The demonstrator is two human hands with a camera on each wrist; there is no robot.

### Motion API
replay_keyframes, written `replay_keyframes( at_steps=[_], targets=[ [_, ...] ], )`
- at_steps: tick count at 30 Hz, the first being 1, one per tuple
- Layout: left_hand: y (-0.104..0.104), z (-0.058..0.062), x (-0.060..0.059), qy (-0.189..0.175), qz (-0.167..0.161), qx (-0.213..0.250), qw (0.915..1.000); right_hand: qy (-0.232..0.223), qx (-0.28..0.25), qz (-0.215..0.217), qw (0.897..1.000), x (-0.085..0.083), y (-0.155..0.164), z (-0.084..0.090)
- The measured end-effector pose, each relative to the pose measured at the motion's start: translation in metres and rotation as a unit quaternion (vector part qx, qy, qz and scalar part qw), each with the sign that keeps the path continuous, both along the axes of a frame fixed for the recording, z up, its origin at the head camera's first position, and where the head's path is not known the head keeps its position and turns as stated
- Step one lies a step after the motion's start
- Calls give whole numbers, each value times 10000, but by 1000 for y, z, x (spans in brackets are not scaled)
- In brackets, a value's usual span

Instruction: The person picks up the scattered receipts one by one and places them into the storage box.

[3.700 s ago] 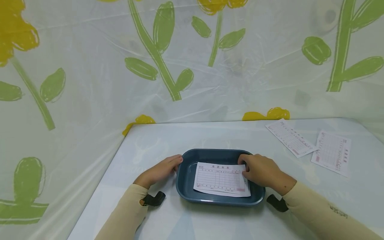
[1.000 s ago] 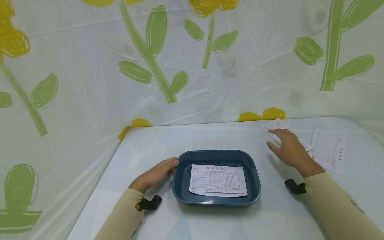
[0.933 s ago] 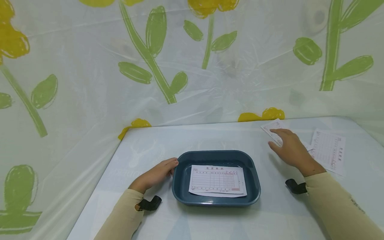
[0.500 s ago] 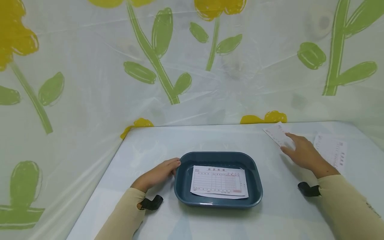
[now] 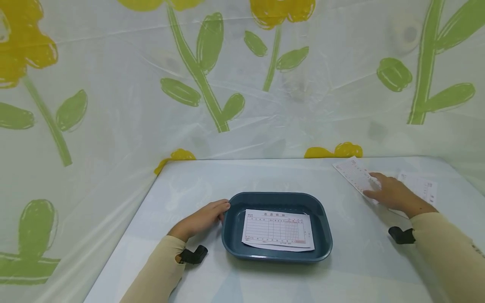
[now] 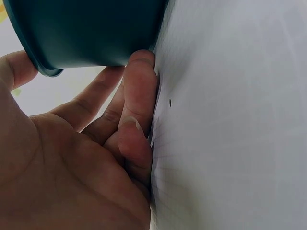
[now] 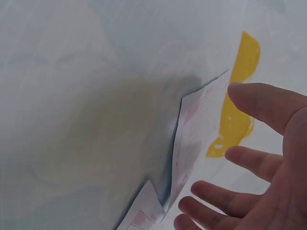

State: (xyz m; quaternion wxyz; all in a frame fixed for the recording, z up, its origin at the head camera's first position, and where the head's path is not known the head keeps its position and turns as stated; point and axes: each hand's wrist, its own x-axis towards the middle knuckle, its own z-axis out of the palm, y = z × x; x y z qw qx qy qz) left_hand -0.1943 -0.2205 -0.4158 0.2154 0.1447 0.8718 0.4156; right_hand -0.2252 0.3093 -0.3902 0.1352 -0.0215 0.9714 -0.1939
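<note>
**Right hand over a thin slip, left hand steadying the tray**

Widest first: the pale, plastic-covered table (image 5: 265, 176) carries everything. At its middle sits the dark teal rounded-rectangle plastic tray (image 5: 231, 227), with a white printed form with red ruled lines (image 5: 278, 229) lying flat inside. The left hand (image 5: 201, 219) rests against the tray's left wall, fingers loosely curled, tips touching the rim; gripping nothing that I can see. Over to the far right, the right hand (image 5: 395, 195) is spread open, fingers straight, hovering on or just above the white printed paper slip (image 5: 356, 174) lying flat on the table; another like slip (image 5: 424, 187) sits just beside. That slip looks featherlight, floppy and easily creased, so I'd judge a raised edge the best pinching spot; the wrist view shows one edge (image 7: 180, 143) lifted off the table.
</note>
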Motion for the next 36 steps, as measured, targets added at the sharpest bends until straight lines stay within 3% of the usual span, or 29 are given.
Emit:
replay_keyframes(
  at_steps=[14,32,36],
  targets=[
    [2,2,2,17,-56,34,10000,-536,326,-119,9980,-3,11,-4],
    [-2,2,2,36,-37,65,10000,178,350,62,9992,-6,2,-2],
    [-2,1,2,41,-42,49,10000,6,109,-64,9999,-8,1,-3]
  ],
)
